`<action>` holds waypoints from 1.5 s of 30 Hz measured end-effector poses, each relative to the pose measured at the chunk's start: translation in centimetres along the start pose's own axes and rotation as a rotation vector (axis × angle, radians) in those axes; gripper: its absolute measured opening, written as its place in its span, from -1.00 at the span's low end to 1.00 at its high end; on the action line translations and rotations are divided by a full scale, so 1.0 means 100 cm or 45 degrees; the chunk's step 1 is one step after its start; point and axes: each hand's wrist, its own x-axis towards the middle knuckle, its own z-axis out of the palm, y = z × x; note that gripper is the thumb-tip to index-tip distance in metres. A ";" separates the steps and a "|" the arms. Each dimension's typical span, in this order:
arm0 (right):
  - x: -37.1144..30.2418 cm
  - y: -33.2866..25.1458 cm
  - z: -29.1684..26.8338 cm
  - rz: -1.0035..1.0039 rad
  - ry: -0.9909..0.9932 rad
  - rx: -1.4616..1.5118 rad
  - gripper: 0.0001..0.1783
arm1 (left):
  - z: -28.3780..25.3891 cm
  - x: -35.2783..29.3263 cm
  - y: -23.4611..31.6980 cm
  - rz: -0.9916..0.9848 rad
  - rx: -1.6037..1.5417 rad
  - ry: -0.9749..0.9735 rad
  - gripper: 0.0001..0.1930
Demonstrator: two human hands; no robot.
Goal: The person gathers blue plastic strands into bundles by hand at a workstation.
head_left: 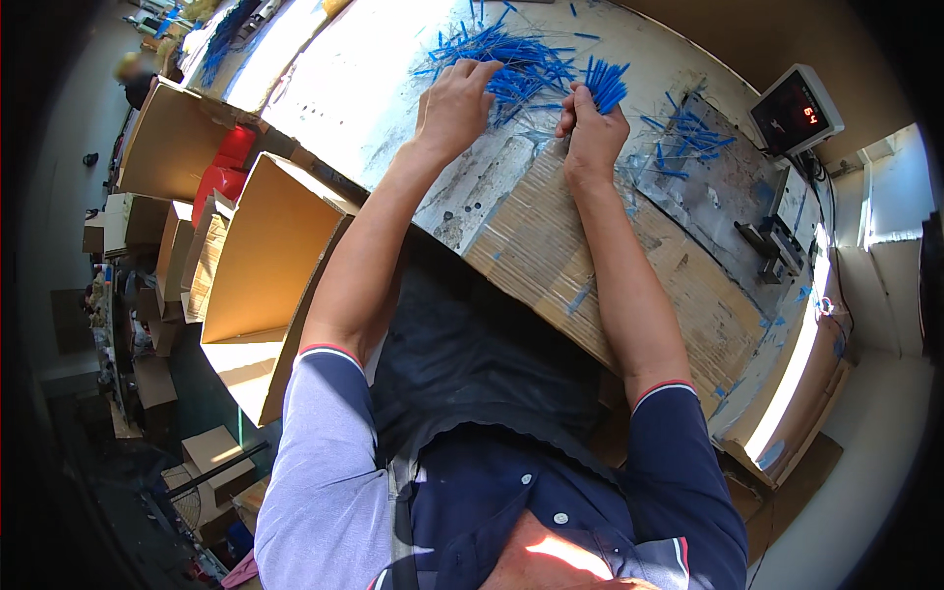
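Note:
A loose pile of thin blue sticks with wire stems [526, 61], looking like small wire brushes, lies at the far side of the worktable. My left hand [454, 106] is over the pile's near left edge, fingers bent and thumb apart, with nothing plainly held. To the right of the pile, my right hand [594, 133] is closed around a bundle of the blue wire brushes [607, 85], their blue ends fanning out above the fingers. A smaller scatter of such brushes [696, 138] rests on a metal plate further right.
A cardboard sheet [551, 236] covers the table's near edge. On the right stand a lit digital display [795, 110] and a dark metal fixture [772, 246]. An open cardboard box [270, 265] is at my left, with a red object [224, 167] behind it. A person [138, 84] is far left.

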 end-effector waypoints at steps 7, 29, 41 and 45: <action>-0.001 -0.001 0.002 -0.001 0.073 -0.027 -0.86 | 0.010 0.014 -0.012 0.242 0.146 -0.208 -0.55; -0.013 -0.009 0.010 -0.262 -0.020 -0.103 -0.86 | -0.049 0.045 -0.008 0.233 -0.133 0.069 -0.80; -0.002 0.004 0.007 -1.108 -0.113 -1.015 -0.89 | -0.066 0.036 0.016 0.397 0.279 -0.317 -0.71; -0.010 0.005 0.012 -0.573 -0.423 -0.922 -0.88 | -0.062 0.037 0.015 0.360 0.172 -0.281 -0.67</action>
